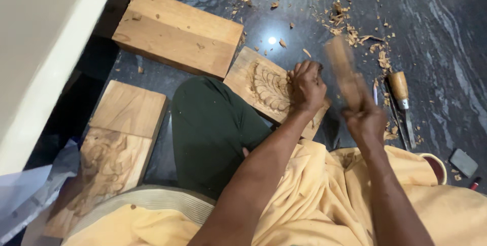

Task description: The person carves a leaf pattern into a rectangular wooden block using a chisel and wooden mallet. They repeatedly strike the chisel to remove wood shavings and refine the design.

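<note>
A wooden panel point(253, 81) with a leaf pattern carved into it lies on the dark floor, leaning against my knee. My left hand point(306, 88) is closed on a chisel set against the panel's right part; the tool itself is mostly hidden by the fingers. My right hand point(362, 119) grips a wooden mallet point(341, 68), which is raised and blurred by motion just right of the left hand.
A plain thick wooden block point(177, 30) lies behind the panel. A partly carved board point(114, 144) sits at the left. A wooden-handled chisel point(402, 99) and a grey sharpening stone point(463, 162) lie at the right. Wood chips point(355, 28) litter the dark marble floor.
</note>
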